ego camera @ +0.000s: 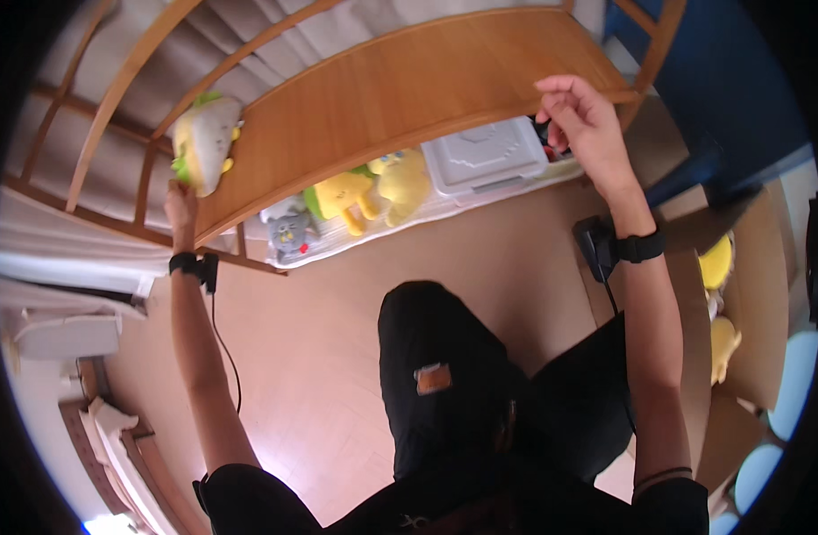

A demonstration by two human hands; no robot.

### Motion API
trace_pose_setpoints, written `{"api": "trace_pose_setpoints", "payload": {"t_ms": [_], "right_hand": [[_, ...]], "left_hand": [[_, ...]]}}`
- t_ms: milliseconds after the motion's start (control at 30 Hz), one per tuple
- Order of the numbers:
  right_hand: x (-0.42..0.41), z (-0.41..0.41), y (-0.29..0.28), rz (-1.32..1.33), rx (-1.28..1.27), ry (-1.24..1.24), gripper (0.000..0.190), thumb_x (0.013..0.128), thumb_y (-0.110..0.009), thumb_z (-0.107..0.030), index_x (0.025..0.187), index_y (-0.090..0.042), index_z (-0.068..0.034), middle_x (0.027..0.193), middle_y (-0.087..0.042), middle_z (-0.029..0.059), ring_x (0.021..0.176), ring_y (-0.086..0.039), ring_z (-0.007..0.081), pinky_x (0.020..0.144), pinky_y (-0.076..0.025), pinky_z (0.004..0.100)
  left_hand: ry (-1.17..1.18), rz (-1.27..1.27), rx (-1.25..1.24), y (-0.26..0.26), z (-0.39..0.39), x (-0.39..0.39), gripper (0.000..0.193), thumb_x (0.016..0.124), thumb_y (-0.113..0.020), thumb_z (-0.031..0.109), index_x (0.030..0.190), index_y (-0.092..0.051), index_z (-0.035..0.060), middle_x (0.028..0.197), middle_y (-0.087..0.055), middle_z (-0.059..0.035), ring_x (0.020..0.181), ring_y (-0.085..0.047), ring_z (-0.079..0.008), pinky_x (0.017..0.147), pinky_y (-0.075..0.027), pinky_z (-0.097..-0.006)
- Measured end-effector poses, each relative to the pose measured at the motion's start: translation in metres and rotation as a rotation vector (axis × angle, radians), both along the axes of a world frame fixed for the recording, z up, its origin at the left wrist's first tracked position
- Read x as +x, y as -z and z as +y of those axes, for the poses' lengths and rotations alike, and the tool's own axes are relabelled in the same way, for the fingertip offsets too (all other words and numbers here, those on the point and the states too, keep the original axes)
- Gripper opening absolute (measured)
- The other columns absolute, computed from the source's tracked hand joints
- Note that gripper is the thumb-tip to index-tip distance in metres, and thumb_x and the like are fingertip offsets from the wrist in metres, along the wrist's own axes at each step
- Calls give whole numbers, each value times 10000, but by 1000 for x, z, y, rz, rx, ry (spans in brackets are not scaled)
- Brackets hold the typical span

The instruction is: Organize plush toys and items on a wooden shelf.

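My left hand point(181, 204) pinches the lower end of a grey, yellow and green plush toy point(208, 144) at the left end of a wooden shelf board point(409, 80). Over the board's right part my right hand point(579, 127) hangs with bent fingers and nothing visible in it. On the lower level, below the board, are a grey plush toy point(288, 233), a yellow plush with green parts point(342, 194), a pale yellow plush point(402, 180) and a lidded translucent plastic box point(486, 157). Dark and red items lie partly hidden behind my right hand.
An open cardboard box point(753, 301) with yellow plush toys point(723, 348) stands at the right. Wooden slatted rails point(111, 120) frame the shelf's left end, with curtains behind. A dark blue surface point(730, 100) is at the upper right. Cables hang from devices on both wrists.
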State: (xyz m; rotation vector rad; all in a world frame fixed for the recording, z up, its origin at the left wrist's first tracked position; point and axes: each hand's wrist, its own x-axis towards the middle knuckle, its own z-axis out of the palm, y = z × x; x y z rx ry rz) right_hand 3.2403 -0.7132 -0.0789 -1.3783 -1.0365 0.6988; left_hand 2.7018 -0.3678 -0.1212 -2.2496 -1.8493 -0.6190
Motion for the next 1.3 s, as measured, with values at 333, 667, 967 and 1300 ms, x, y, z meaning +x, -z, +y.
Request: {"api": "trace_pose_setpoints", "payload": {"t_ms": [333,667,967,1300], "right_hand": [[-68,91,13,19,35,-251,190,879,-468,-149,1041,-540,-81,745,-552,2,548,-469,37,468,-382,169],[-104,84,-26,-227,169,-439,222,860,-469,-148,1043,-521,-33,814,-593,45,602,-543,81,523,-454,213],[-63,51,-44,-378,176,-308,295,861,-485,-232,1082,-506,-38,858,-602,65,638,-566,97,548,-471,217],[-47,27,-89,-404,481,-14,439,801,-601,-122,1143,-374,33,1095,-494,143,1001,-494,190,822,-439,308]], "left_hand": [[321,-780,-155,20,13,22,602,716,-675,305,1173,-418,9,1054,-558,-117,927,-559,-254,785,-450,-332],[-297,-544,-49,14,-21,165,1002,601,-745,353,1258,-70,13,1163,-398,-297,1042,-463,-436,899,-403,-446],[-275,-792,322,13,-29,166,610,641,-674,240,1139,-368,65,929,-563,-203,823,-580,-375,699,-482,-437],[1144,-1731,-546,-68,-170,280,346,844,-451,296,1052,-458,20,885,-552,-109,687,-517,-186,656,-448,-315]]}}
